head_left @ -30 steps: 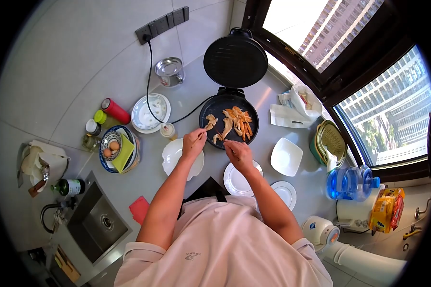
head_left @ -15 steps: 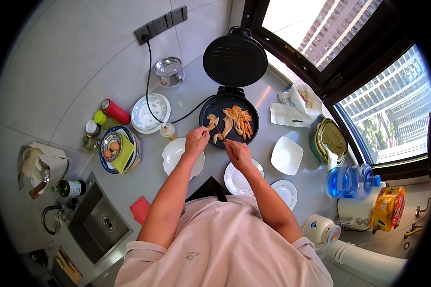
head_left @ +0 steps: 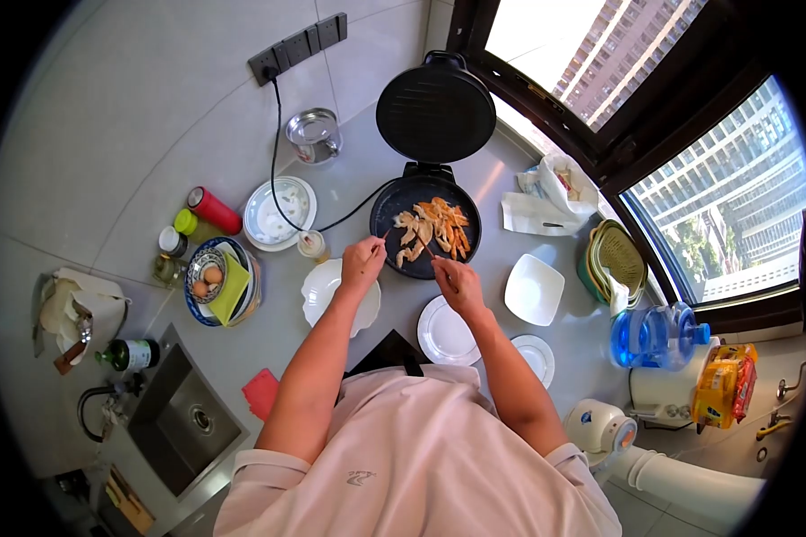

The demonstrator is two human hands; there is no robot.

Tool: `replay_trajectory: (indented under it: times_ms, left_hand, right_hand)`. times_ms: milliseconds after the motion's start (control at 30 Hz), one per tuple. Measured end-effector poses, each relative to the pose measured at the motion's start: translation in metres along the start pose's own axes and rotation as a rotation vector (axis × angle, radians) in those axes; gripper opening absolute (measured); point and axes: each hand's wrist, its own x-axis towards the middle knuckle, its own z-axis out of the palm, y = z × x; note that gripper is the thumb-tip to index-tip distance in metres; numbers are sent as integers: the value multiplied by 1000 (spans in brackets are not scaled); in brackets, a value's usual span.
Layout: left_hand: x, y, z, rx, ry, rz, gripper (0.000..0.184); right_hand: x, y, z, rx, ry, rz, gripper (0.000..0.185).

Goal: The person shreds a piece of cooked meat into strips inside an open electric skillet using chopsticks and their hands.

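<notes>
An open round electric griddle (head_left: 407,190) stands in front of me, its black lid (head_left: 435,112) tipped back. Pale strips of cooked meat (head_left: 412,234) lie left of centre in it, against a heap of orange-coloured strips (head_left: 448,222). My left hand (head_left: 364,261) is closed at the pan's near left edge, a thin chopstick tip showing above the fingers. At the near right edge my right hand (head_left: 458,285) is closed on a thin dark chopstick (head_left: 430,252) that reaches into the food. Both chopsticks are mostly hidden or too thin to see well.
A white scalloped bowl (head_left: 321,291), a square white bowl (head_left: 535,289) and white plates (head_left: 448,333) stand close to the hands. A small jar (head_left: 312,245) and the power cord (head_left: 354,213) lie left of the griddle. A blue water jug (head_left: 655,336) is at right.
The pale meat strips have shifted right and now lie against the orange heap. My right hand has moved slightly right and toward me; my left hand has barely moved.
</notes>
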Motion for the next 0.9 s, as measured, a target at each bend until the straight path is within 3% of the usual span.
replay_trajectory:
  times_ms: [133,233,467,733,833,900]
  left_hand:
    - [0,2,3,47,36,10,15]
    - [-7,12,3,-94,84,53,14]
    - [-9,13,16,-52,-56,19,17]
    - [-7,6,23,-51,-69,21,17]
    - [-8,9,24,-21,-78,30,17]
    - [-7,11,22,-11,-88,20,16]
  right_hand:
    - [4,-7,-8,19,-49,83,12]
    - [0,-7,-8,82,-22,47,13]
    - [-3,-15,-10,97,-5,45,14]
    - [-4,-14,-8,69,85,66,13]
    - [-6,-19,-7,54,-32,175,12]
    - [-8,-19,-3,30,-22,80,10]
